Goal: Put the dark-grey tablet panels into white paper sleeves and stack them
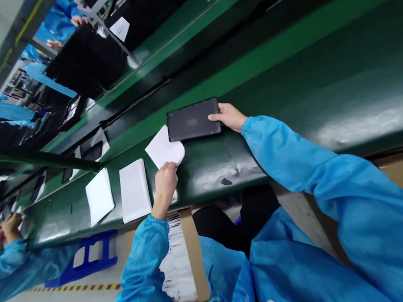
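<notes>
Left hand [164,188] pinches white sheet [164,148]; right hand [228,116] holds matte-black tablet [193,119]

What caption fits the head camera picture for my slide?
Left hand holds white paper beside a black tablet touched by the right hand.

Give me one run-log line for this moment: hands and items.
left hand: holds white sheet | right hand: at edge of black tablet | nearby: white stack, second white stack | surface: green belt
</notes>
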### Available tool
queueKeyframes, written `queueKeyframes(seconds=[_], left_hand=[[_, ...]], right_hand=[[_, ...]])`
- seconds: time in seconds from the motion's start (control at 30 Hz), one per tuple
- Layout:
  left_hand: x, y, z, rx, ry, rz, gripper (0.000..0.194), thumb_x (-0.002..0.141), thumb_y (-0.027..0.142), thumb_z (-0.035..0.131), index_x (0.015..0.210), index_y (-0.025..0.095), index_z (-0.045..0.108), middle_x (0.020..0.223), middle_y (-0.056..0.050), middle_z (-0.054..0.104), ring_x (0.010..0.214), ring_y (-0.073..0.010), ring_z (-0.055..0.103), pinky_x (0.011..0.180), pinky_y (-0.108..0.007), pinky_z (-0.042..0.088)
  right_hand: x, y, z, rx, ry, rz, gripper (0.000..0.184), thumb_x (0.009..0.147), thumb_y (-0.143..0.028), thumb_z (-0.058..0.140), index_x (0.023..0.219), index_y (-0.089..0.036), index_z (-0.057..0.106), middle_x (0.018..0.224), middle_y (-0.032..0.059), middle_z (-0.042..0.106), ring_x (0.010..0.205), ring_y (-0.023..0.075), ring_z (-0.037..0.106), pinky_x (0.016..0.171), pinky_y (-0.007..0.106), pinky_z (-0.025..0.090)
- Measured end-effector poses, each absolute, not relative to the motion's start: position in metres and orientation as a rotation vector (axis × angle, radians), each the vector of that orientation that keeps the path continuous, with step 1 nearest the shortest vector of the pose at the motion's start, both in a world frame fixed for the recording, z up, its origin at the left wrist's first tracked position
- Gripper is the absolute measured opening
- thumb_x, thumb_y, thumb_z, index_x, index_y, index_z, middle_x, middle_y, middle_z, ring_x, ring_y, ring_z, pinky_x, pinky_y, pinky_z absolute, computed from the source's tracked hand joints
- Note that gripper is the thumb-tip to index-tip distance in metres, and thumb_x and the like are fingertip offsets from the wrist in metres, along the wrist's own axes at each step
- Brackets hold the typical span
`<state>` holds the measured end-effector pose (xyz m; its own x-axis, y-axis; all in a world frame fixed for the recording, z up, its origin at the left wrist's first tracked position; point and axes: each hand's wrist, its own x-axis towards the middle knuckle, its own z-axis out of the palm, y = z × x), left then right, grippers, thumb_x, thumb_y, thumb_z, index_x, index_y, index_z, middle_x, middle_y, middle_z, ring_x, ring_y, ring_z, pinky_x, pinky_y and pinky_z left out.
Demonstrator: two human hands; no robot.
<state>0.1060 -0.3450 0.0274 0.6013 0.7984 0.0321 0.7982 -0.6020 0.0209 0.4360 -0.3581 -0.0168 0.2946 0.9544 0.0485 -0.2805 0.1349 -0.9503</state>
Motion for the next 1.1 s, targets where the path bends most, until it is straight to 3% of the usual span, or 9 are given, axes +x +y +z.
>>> queueKeyframes(seconds=[0.1, 0.2, 0.3, 0.4, 0.53, 0.67, 0.9, 1.1], left_hand=[[0.117, -0.33, 0.033, 2.659, 1.53, 0.128, 0.016, 0.094, 0.021, 0.062, 0.079, 0.02, 0.065, 0.083, -0.01, 0.071, 0.076, -0.0246, 0.067, 0.07, -0.032, 0.043], [0.141, -0.31, 0.038, 2.491, 1.55, 0.294, 0.029, 0.089, 0.03, 0.073, 0.068, 0.022, 0.055, 0.07, -0.004, 0.065, 0.069, -0.0209, 0.061, 0.068, -0.029, 0.038], [0.168, -0.289, 0.038, 2.417, 1.507, 0.423, 0.04, 0.091, 0.037, 0.072, 0.063, 0.022, 0.048, 0.063, -0.002, 0.059, 0.066, -0.019, 0.056, 0.067, -0.029, 0.034], [0.192, -0.275, 0.03, 2.396, 1.529, 0.441, 0.047, 0.097, 0.044, 0.065, 0.059, 0.022, 0.047, 0.063, -0.005, 0.058, 0.072, -0.0223, 0.058, 0.067, -0.03, 0.031], [0.205, -0.266, 0.016, 2.407, 1.482, 0.486, 0.04, 0.104, 0.038, 0.052, 0.068, 0.021, 0.054, 0.08, -0.01, 0.067, 0.09, -0.026, 0.063, 0.072, -0.031, 0.035], [0.199, -0.265, 0.013, 2.46, 1.447, 0.414, 0.03, 0.106, 0.029, 0.043, 0.08, 0.021, 0.058, 0.091, -0.01, 0.07, 0.091, -0.0251, 0.064, 0.075, -0.032, 0.038], [0.2, -0.267, 0.015, 2.458, 1.563, 0.4, 0.022, 0.102, 0.029, 0.048, 0.086, 0.021, 0.062, 0.098, -0.013, 0.07, 0.103, -0.0289, 0.064, 0.08, -0.036, 0.045], [0.202, -0.263, 0.005, 2.446, 1.529, 0.597, 0.019, 0.099, 0.024, 0.048, 0.086, 0.02, 0.062, 0.094, -0.013, 0.07, 0.099, -0.0283, 0.062, 0.083, -0.038, 0.047]], right_hand=[[0.451, -0.36, -0.018, -0.989, -0.742, 1.099, 0.039, 0.072, -0.029, 0.089, 0.105, -0.02, 0.071, 0.103, 0.0047, 0.079, 0.108, 0.026, 0.075, 0.099, 0.05, 0.062], [0.457, -0.362, -0.016, -0.967, -0.701, 1.116, 0.048, 0.07, -0.037, 0.092, 0.109, -0.021, 0.069, 0.107, 0.006, 0.079, 0.109, 0.0269, 0.075, 0.095, 0.048, 0.064], [0.458, -0.365, -0.014, -0.981, -0.705, 1.096, 0.054, 0.07, -0.043, 0.092, 0.113, -0.023, 0.067, 0.11, 0.0066, 0.079, 0.112, 0.0279, 0.075, 0.097, 0.049, 0.064], [0.46, -0.366, -0.012, -1.006, -0.711, 1.062, 0.058, 0.069, -0.046, 0.092, 0.115, -0.024, 0.065, 0.112, 0.0072, 0.079, 0.116, 0.0288, 0.074, 0.099, 0.05, 0.064], [0.464, -0.367, -0.014, -1.018, -0.702, 1.001, 0.059, 0.066, -0.048, 0.092, 0.113, -0.025, 0.065, 0.116, 0.0071, 0.079, 0.119, 0.0287, 0.072, 0.102, 0.049, 0.062], [0.467, -0.369, -0.024, -1.056, -0.668, 0.893, 0.056, 0.066, -0.05, 0.092, 0.11, -0.026, 0.067, 0.118, 0.0055, 0.078, 0.119, 0.0282, 0.071, 0.103, 0.047, 0.06], [0.463, -0.376, -0.033, -1.113, -0.713, 0.698, 0.048, 0.068, -0.05, 0.091, 0.104, -0.024, 0.072, 0.11, 0.0035, 0.077, 0.112, 0.0264, 0.071, 0.104, 0.046, 0.058], [0.45, -0.383, -0.035, -1.211, -0.787, 0.52, 0.053, 0.073, -0.057, 0.086, 0.111, -0.023, 0.073, 0.108, 0.0037, 0.075, 0.109, 0.0247, 0.07, 0.105, 0.046, 0.056]])
